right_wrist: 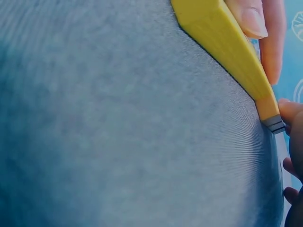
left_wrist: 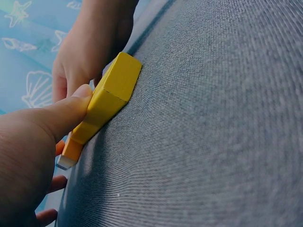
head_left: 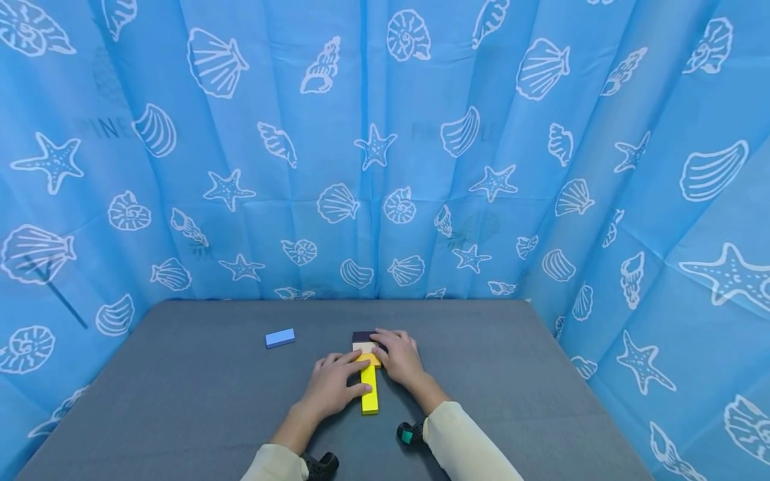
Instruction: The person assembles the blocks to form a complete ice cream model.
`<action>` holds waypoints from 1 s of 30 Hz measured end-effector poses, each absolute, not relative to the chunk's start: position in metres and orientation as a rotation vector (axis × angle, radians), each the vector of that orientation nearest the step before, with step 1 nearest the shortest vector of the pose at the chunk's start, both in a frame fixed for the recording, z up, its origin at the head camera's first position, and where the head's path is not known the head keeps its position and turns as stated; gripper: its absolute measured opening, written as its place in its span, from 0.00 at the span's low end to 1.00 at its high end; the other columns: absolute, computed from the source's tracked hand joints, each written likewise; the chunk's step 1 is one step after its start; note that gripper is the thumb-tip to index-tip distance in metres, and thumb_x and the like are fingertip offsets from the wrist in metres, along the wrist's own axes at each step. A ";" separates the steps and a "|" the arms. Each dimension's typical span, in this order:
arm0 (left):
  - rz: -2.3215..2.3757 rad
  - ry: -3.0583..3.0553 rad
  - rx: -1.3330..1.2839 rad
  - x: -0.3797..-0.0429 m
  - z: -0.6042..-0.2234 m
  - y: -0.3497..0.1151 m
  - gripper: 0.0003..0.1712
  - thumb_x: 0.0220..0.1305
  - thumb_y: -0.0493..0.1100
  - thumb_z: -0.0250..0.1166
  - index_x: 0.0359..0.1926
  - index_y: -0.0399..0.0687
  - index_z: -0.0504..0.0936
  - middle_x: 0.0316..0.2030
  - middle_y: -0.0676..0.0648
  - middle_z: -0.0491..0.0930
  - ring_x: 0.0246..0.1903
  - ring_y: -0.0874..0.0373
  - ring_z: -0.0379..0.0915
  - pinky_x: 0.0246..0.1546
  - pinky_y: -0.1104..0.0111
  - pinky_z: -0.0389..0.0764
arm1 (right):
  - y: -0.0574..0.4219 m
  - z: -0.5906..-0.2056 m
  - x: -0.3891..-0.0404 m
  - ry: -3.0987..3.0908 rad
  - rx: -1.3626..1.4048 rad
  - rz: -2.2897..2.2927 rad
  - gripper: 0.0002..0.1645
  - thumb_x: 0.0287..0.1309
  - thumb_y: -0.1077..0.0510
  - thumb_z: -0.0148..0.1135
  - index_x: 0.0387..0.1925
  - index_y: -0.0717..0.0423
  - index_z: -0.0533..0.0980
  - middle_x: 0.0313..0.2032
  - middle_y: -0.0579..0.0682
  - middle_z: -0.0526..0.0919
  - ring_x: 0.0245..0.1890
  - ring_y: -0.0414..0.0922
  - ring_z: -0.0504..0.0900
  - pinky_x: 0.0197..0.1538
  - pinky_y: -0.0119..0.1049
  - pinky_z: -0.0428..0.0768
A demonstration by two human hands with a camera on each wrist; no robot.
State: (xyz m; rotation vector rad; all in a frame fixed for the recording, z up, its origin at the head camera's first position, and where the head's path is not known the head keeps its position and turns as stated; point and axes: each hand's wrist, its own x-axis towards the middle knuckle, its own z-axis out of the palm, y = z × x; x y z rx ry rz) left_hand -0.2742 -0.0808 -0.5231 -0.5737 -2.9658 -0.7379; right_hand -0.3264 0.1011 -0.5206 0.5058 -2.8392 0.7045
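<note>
Small blocks lie joined in a line on the grey table: a long yellow block [head_left: 369, 394] nearest the person, then an orange block [head_left: 374, 360], a pale block [head_left: 364, 347] and a dark block [head_left: 363, 336] farthest away. The left hand [head_left: 331, 386] is at the line's left; its thumb touches the yellow block and another finger reaches the orange one. From the right, the right hand [head_left: 400, 359] rests its thumb by the orange and pale blocks, with a fingertip over the dark block. Its fingers partly hide the blocks' right ends.
A separate blue block [head_left: 280, 338] lies to the left on the grey table [head_left: 198, 387]. A blue curtain [head_left: 373, 167] with white shell and starfish prints stands behind the table and along its sides. Black straps with a camera [head_left: 410, 434] sit at the wrists.
</note>
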 end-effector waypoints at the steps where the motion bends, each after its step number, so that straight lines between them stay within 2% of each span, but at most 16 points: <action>1: -0.740 -2.967 -0.573 -0.274 -0.523 -0.081 0.33 0.59 0.64 0.66 0.64 0.64 0.76 0.68 0.54 0.67 0.62 0.45 0.61 0.61 0.41 0.57 | 0.101 -0.520 -0.327 -2.840 0.508 0.710 0.23 0.67 0.47 0.59 0.61 0.45 0.76 0.64 0.46 0.74 0.61 0.52 0.68 0.63 0.54 0.62; 11: -0.752 -2.964 -0.590 -0.274 -0.521 -0.082 0.33 0.59 0.63 0.66 0.64 0.63 0.76 0.67 0.53 0.67 0.62 0.44 0.61 0.60 0.40 0.57 | 0.102 -0.520 -0.326 -2.823 0.543 0.697 0.22 0.66 0.47 0.59 0.60 0.46 0.77 0.63 0.45 0.74 0.62 0.52 0.67 0.63 0.53 0.63; 20: -0.759 -2.954 -0.591 -0.277 -0.523 -0.082 0.33 0.57 0.63 0.67 0.63 0.63 0.76 0.66 0.53 0.69 0.60 0.46 0.63 0.59 0.41 0.58 | 0.111 -0.515 -0.321 -2.837 0.701 0.775 0.23 0.65 0.48 0.61 0.58 0.49 0.78 0.62 0.47 0.75 0.62 0.52 0.67 0.62 0.55 0.63; 30: -0.789 -2.939 -0.565 -0.278 -0.521 -0.081 0.32 0.56 0.63 0.69 0.61 0.61 0.78 0.65 0.54 0.70 0.59 0.47 0.64 0.60 0.42 0.58 | 0.122 -0.509 -0.323 -2.977 0.826 0.739 0.37 0.58 0.36 0.63 0.66 0.44 0.71 0.67 0.45 0.69 0.65 0.51 0.62 0.63 0.57 0.60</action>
